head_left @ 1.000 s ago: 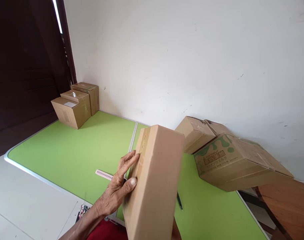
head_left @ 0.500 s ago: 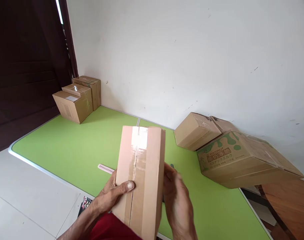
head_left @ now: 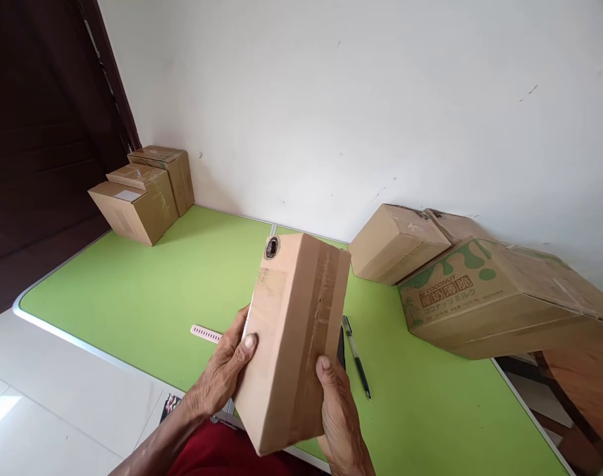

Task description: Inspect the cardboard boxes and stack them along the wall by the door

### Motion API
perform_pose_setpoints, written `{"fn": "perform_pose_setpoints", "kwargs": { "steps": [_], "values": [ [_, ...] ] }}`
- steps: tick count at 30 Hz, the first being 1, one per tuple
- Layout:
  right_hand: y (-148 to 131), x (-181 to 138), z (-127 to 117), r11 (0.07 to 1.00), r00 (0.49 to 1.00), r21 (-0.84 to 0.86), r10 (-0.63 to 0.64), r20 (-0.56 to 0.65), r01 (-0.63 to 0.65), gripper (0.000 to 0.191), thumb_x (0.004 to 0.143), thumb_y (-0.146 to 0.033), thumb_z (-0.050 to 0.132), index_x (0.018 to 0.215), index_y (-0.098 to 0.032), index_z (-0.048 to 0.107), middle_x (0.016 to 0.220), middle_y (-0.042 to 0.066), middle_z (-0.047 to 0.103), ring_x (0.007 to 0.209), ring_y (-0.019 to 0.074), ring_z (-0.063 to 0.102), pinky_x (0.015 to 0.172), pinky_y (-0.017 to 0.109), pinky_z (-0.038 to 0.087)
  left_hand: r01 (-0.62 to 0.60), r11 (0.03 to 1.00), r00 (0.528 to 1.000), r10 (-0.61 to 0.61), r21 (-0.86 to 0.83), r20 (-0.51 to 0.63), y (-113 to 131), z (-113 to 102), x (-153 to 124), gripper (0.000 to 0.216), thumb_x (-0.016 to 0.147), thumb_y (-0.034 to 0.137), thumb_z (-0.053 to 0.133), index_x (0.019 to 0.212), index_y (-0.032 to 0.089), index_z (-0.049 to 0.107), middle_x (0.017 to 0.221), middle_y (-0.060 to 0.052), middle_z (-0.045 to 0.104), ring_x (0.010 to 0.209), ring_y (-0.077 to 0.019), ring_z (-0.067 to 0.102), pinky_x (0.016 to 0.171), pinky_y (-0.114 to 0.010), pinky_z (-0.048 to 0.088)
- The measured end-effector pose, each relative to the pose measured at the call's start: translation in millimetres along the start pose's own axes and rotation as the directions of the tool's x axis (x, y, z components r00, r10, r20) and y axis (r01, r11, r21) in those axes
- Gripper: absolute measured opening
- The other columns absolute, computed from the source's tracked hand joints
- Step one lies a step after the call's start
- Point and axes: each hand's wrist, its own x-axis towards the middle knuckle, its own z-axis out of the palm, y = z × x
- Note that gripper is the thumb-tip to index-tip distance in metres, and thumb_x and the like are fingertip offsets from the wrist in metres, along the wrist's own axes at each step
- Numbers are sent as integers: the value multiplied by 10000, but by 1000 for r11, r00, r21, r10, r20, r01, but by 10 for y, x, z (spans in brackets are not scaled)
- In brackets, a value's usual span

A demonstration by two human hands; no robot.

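Between both hands a brown cardboard box (head_left: 294, 330) is held up, tilted, above the near edge of the green table (head_left: 410, 410). My left hand (head_left: 222, 373) grips its left side, thumb on the front face. My right hand (head_left: 338, 410) clasps the lower right side, thumb pressed on the taped face. A dark oval mark shows at the box's upper left corner. A pink strap with holes (head_left: 205, 333) lies left of the box, partly hidden behind my left hand. To the right lies a black and clear pen (head_left: 357, 360), beside a dark object mostly hidden by the box.
Several cardboard boxes (head_left: 147, 192) stand at the table's far left. On the right are a large box with green print (head_left: 450, 304) and a smaller box (head_left: 401, 241) against the white wall (head_left: 301, 112). A wooden surface (head_left: 584, 390) shows at lower right.
The box has been turned, bringing a marked side and another taped face into view. My right hand has closed onto its right side. The pen is now uncovered.
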Motion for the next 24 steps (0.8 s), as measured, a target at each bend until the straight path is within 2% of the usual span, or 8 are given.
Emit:
{"fn": "perform_pose_setpoints", "kwargs": {
  "steps": [3,5,9,12,15,19,21,24],
  "values": [
    [31,25,-44,1000,995,11,28,93,-29,726,887,-779,717,1433,-301,723,1488,114,723,1377,393,658,1155,554,553,182,967,976,-156,-178,149,-46,19,24,985,831,735,833,1654,297,517,1601,-124,637,1485,-465,570,1215,-590,505],
    [19,20,-30,1000,992,-18,-4,126,6,679,911,-748,718,1439,-320,722,1522,87,704,1433,368,616,1232,528,483,251,937,958,-203,-245,204,-97,15,11,1030,809,730,851,1667,287,491,1568,-147,662,1410,-467,640,1163,-610,543],
    [-6,2,9,997,983,-30,-69,173,75,633,952,-711,693,1453,-325,713,1529,79,697,1432,362,611,1201,502,506,266,921,954,-209,-284,215,-167,-48,-37,969,852,751,788,1634,236,536,1512,-175,697,1415,-467,628,1175,-616,524],
    [-11,-6,11,992,960,-60,-95,262,114,542,987,-676,668,1409,-343,739,1503,60,712,1413,344,621,1185,469,511,301,914,930,-219,-271,295,-145,-76,-75,1057,763,698,864,1640,219,519,1475,-185,715,1418,-515,610,1159,-664,515],
    [-51,-34,12,981,957,-115,-124,260,158,531,988,-677,663,1403,-355,732,1461,64,728,1363,348,653,1119,460,550,231,935,940,-143,-270,311,-75,-31,-109,1068,762,624,872,1678,263,457,1487,-166,703,1448,-520,580,1181,-687,481],
    [-188,-178,64,972,957,-64,-210,202,227,878,788,-827,782,1506,-347,625,1481,111,694,1344,397,656,1019,486,599,-4,997,972,23,-81,236,-38,52,-154,1141,781,558,890,1739,282,336,1587,-170,605,1563,-528,432,1250,-698,395],
    [-271,-284,127,982,957,-52,-162,240,179,985,708,-753,894,1534,-320,577,1416,133,724,1283,411,689,962,493,622,-107,990,980,90,90,177,-68,45,-195,1201,753,537,926,1753,301,305,1656,-156,529,1641,-535,272,1321,-705,259],
    [-360,-407,268,996,939,18,-90,333,90,881,761,-575,929,1510,-283,570,1292,133,779,1159,385,751,917,494,639,-207,956,971,175,210,163,-90,-43,-249,1213,788,691,867,1770,356,238,1782,-101,354,1697,-506,75,1371,-675,89]
  ]
}}
